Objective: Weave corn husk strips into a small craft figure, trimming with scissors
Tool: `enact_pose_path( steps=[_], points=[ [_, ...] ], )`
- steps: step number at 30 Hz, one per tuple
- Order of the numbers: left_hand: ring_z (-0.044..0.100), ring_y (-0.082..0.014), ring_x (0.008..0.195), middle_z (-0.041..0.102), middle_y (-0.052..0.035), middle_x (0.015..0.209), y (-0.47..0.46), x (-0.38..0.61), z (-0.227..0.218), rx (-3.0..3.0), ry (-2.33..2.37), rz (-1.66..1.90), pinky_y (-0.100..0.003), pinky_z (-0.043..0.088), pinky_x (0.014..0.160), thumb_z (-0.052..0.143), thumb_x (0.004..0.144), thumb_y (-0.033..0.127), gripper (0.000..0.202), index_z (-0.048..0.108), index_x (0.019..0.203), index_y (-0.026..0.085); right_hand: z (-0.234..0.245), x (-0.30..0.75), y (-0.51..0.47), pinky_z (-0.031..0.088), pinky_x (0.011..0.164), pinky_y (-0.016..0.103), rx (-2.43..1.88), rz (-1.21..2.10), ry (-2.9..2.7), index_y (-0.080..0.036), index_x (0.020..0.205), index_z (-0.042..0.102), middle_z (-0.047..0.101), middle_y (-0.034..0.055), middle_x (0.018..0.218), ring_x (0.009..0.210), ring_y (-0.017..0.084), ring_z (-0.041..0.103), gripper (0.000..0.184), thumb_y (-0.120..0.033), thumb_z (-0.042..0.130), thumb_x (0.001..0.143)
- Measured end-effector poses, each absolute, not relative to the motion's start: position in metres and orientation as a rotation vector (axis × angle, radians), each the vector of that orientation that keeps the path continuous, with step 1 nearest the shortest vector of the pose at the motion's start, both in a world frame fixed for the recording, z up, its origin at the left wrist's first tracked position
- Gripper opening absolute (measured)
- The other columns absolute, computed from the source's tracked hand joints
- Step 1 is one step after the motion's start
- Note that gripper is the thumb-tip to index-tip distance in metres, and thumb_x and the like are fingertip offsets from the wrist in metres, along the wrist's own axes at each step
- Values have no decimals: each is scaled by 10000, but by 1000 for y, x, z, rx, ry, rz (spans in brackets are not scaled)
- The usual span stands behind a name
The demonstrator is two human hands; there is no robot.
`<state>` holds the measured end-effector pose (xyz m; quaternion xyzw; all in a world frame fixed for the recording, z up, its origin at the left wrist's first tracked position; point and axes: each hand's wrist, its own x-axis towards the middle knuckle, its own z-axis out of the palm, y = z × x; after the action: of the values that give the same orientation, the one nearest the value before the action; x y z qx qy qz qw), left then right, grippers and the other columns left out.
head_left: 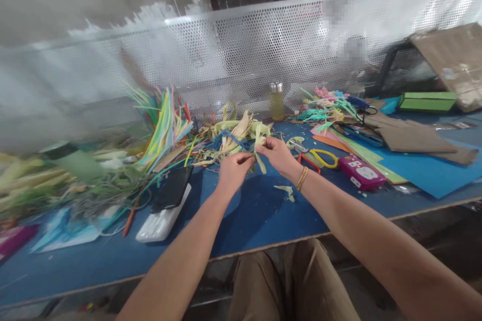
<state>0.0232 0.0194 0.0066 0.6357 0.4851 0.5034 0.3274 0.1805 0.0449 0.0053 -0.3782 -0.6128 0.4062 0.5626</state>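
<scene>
in the head view, two bare forearms point(188, 251) and brown-trousered legs point(289, 286) lie nearest the lens, the legs under the edge of the blue surface point(248, 225). farther in, the left grip point(234, 170) and right grip point(277, 154) meet, both pinching a pale green strip point(259, 136) at the fingertips, raised a little over the surface; the light pinch seems meant to spare something thin and soft. just beyond the grips sits a heap of dry husks point(241, 128), probably kept there for short reaches. scissors point(324, 158) lie just right of the right grip, likely placed for quick pick-up, with a purple box point(361, 173) past them. left of the left grip, a black phone point(171, 188) rests on a white case point(163, 218), bounding that side. toward the body, room runs to the surface's near edge, with a few scraps point(286, 192); beyond the heap, a perforated metal panel point(248, 55) limits forward reach.
</scene>
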Motion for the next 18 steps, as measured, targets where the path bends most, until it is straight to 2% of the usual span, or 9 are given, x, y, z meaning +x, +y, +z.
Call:
enact_pose_path(
  steps=[7, 11, 14, 18],
  points=[
    [510, -143, 529, 612, 11, 536, 14, 21, 6, 1872, 1366, 1387, -250, 319, 528, 691, 725, 297, 144, 732, 639, 189, 8, 177, 41, 341, 599, 256, -848, 1042, -1443, -194, 663, 502, 470, -48, 612, 616, 103, 399, 323, -455, 688, 695],
    [553, -164, 591, 683, -17, 647, 15, 23, 8, 1754, 1269, 1278, -262, 366, 563, 741, 713, 361, 174, 769, 739, 192, 9, 183, 46, 363, 620, 260, -806, 1094, -1402, -188, 653, 524, 495, -47, 611, 621, 104, 420, 329, -443, 731, 670],
    [610, -193, 686, 718, -45, 740, 18, 25, 9, 1485, 1137, 1243, -280, 413, 622, 770, 700, 437, 274, 780, 832, 196, 9, 189, 49, 395, 664, 266, -799, 1137, -1402, -183, 647, 543, 538, -39, 640, 646, 107, 463, 285, -396, 729, 674],
    [608, -183, 665, 704, -53, 733, 21, 25, 7, 1252, 1046, 1217, -282, 412, 613, 796, 676, 463, 301, 757, 793, 188, 8, 190, 50, 457, 776, 297, -803, 1228, -1412, -180, 723, 611, 659, -1, 786, 762, 140, 580, 219, -359, 730, 675]
  ],
)
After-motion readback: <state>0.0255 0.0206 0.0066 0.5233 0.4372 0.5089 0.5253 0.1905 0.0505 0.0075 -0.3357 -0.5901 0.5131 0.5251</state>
